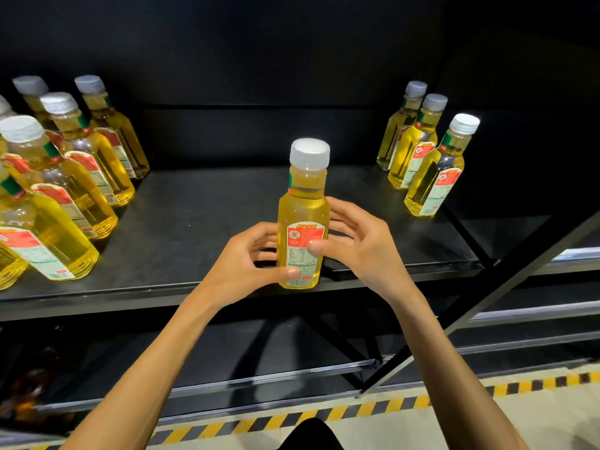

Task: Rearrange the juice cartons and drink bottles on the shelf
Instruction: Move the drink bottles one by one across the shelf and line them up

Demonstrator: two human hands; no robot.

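A yellow drink bottle with a white cap and a red-and-white label stands upright at the front edge of the black shelf. My left hand grips its lower left side, thumb on the base of the label. My right hand holds its right side, thumb pressed on the label and fingers curled behind. Several matching bottles crowd the shelf's left end. Three more bottles stand in a row at the right end.
Black metal shelf rails run lower right, with a diagonal brace crossing them. A lower shelf level sits beneath. Yellow-and-black hazard tape marks the floor. Dark brown bottles show dimly at lower left.
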